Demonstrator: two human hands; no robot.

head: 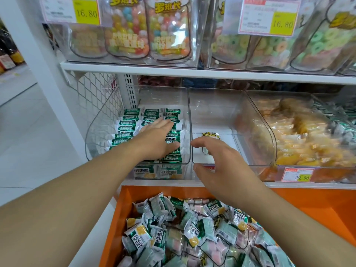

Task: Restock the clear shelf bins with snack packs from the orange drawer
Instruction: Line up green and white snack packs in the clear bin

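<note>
Two hands (192, 147), three clear bins (212, 112), one orange drawer (317, 209).

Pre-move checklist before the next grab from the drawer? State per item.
1. Left hand free: ok, fingers straight, lying flat on the green packs in the left bin, holding nothing.
2. Right hand free: ok, fingers loosely curled, nothing held, in front of the middle bin.
3. Middle bin has room: ok, no packs visible inside.
4. Left bin rows tidy: ok, packs stand in neat rows; those under the hand cannot tell.
5. Stock in orange drawer: ok, loose snack packs piled high.
6. Drawer packs match the left bin: cannot tell, the pile looks mixed with pink ones.
</note>
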